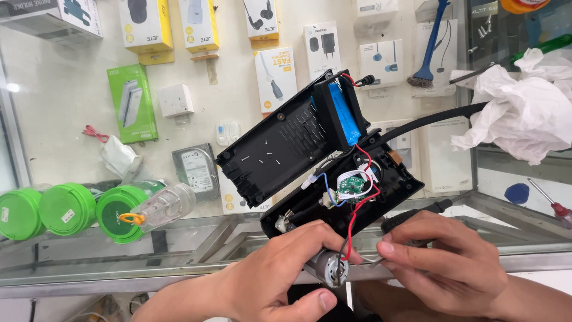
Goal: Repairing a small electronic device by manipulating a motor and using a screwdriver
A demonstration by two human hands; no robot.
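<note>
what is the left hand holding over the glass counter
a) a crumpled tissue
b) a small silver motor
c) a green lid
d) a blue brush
b: the left hand wraps around a small silver motor with red and black wires running up into the opened black case, while the right hand grips a thin metal tool beside it.

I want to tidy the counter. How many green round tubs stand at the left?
3, in a row at the left: one at the edge, one in the middle, one on the right behind a clear bottle. More may be hidden.
</note>
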